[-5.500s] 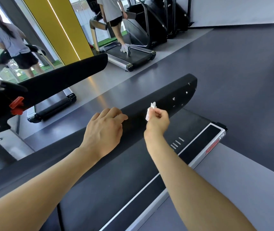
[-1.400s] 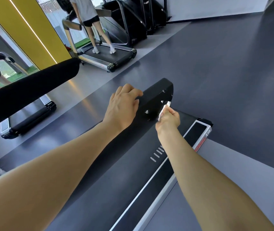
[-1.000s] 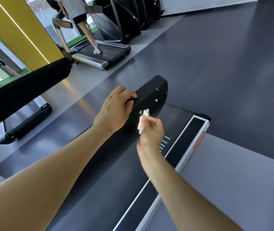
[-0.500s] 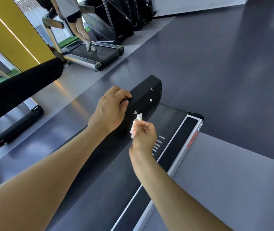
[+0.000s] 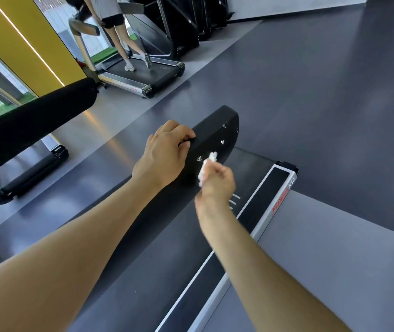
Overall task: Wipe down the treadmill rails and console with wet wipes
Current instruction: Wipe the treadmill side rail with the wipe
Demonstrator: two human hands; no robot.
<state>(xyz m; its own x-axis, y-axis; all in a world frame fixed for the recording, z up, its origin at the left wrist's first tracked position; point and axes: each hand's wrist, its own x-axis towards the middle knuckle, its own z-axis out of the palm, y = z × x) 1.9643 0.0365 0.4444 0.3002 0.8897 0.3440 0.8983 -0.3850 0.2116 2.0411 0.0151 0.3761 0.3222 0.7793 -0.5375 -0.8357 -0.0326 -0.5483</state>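
Left hand point(image 5: 164, 154) grips rail point(image 5: 215, 135); right hand point(image 5: 217, 182) pinches wipe point(image 5: 206, 167) against it. Beyond, deck point(image 5: 284, 188) reads "X10".

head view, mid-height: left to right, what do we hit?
padded handlebar → left hand gripping the black rail → wet wipe pinched by the right hand → treadmill side strip → grey floor

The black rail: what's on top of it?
The left hand grips the rail's top edge; the right hand pinches a wipe against its side. Rail under them is hidden.
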